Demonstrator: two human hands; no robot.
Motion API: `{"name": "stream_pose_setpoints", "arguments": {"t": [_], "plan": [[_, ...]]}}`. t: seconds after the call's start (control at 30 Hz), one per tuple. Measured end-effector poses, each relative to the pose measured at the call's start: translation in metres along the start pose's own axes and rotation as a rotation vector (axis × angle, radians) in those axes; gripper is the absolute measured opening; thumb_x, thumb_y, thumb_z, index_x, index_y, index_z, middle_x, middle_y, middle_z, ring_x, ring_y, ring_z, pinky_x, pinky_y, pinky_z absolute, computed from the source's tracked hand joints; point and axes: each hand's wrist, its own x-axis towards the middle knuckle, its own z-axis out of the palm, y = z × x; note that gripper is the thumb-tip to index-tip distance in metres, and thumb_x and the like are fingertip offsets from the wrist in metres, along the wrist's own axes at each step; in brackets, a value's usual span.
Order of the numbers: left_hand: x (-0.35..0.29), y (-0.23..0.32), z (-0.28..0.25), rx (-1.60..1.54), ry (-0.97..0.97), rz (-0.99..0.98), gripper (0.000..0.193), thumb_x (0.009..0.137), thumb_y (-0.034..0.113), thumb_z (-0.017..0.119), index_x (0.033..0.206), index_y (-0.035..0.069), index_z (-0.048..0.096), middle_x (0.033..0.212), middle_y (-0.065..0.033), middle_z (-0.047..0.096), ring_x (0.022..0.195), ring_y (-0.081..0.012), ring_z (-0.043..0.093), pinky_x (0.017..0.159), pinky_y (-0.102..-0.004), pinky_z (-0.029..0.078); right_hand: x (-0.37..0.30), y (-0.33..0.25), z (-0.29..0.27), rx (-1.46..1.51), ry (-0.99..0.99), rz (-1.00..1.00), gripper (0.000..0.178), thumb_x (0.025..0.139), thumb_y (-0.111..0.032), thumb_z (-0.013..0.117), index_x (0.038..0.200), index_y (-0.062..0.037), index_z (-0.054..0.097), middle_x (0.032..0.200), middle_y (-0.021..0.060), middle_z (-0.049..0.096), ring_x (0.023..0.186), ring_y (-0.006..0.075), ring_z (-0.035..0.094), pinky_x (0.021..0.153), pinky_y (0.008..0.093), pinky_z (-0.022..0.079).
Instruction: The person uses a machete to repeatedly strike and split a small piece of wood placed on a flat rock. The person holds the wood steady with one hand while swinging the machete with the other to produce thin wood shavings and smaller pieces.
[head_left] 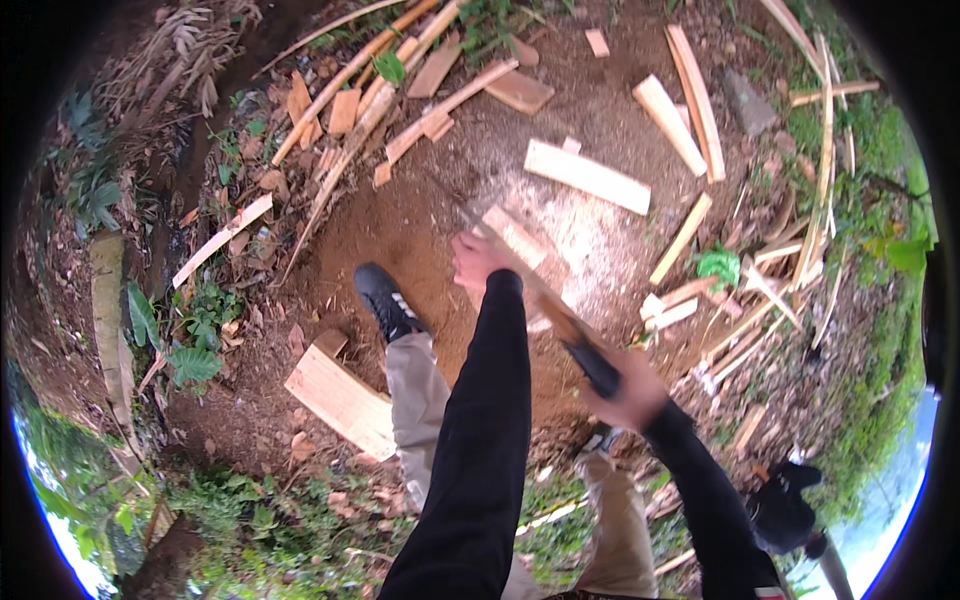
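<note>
My right hand (628,390) is closed round the black handle of a long-bladed tool that looks like a machete (560,318). Its brownish blade slants up and left, crossing in front of a short pale piece of wood (517,238). My left hand (478,262) is beside that wood, below the blade, with its fingers curled and seemingly gripping the wood's near side. The blade and wrist partly hide that grip. Pale wood chips and dust (585,235) lie on the ground just right of the wood.
A pale board (587,177) lies beyond my hands, and a wider plank (345,400) sits left of my shod foot (388,302). Long strips (350,130) are scattered at far left, more boards (672,125) at far right. Green plants (718,268) and a dark object (783,505) are to the right.
</note>
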Motion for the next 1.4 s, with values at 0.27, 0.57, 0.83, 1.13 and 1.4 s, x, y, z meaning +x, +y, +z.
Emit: {"name": "stream_pose_setpoints", "arguments": {"t": [0.27,0.57,0.83,1.13,1.4], "plan": [[-0.011,-0.008,0.01,-0.018,0.066,0.036,0.039,0.097,0.036,0.032,0.098,0.012,0.063,0.095,-0.0113,0.068,0.092,-0.0326,0.061,0.08,-0.0494,0.038,-0.101,0.003,-0.03,0.11,0.024,0.152,0.02,0.069,-0.012,0.068,0.055,-0.0066,0.055,0.046,0.0052,0.051,0.04,0.0116,0.052,0.043,0.0305,0.04],[-0.006,-0.022,0.016,0.006,0.156,0.017,0.034,0.096,0.031,0.039,0.091,0.008,0.064,0.084,-0.0148,0.065,0.088,-0.0327,0.06,0.083,-0.0454,0.037,-0.056,0.013,-0.003,0.253,-0.02,0.104,0.022,0.07,-0.015,0.073,0.058,-0.0059,0.057,0.047,0.0059,0.052,0.043,0.0187,0.054,0.044,0.0323,0.04],[-0.016,-0.006,0.013,-0.022,0.052,0.019,0.036,0.095,0.032,0.035,0.09,0.012,0.064,0.086,-0.0122,0.068,0.087,-0.034,0.061,0.082,-0.0467,0.038,0.016,0.037,0.026,0.06,0.204,-0.179,0.024,0.073,-0.022,0.073,0.071,-0.0026,0.06,0.052,0.0127,0.054,0.045,0.0256,0.056,0.045,0.0356,0.042],[-0.017,-0.008,0.02,-0.036,0.203,0.072,0.036,0.095,0.032,0.036,0.086,0.011,0.064,0.081,-0.0136,0.068,0.074,-0.0351,0.063,0.073,-0.0483,0.041,0.0,0.013,-0.011,0.099,0.04,-0.093,0.014,0.07,-0.013,0.069,0.066,-0.0046,0.058,0.049,0.0063,0.049,0.042,0.0182,0.051,0.044,0.0317,0.04],[-0.009,-0.005,0.008,0.004,0.122,0.028,0.036,0.098,0.033,0.036,0.092,0.011,0.063,0.087,-0.0097,0.067,0.089,-0.029,0.06,0.083,-0.0429,0.036,-0.084,0.012,-0.052,0.181,-0.138,0.031,0.01,0.07,-0.001,0.06,0.068,-0.0067,0.052,0.049,-0.0002,0.045,0.041,0.0104,0.045,0.041,0.0283,0.035]]}}
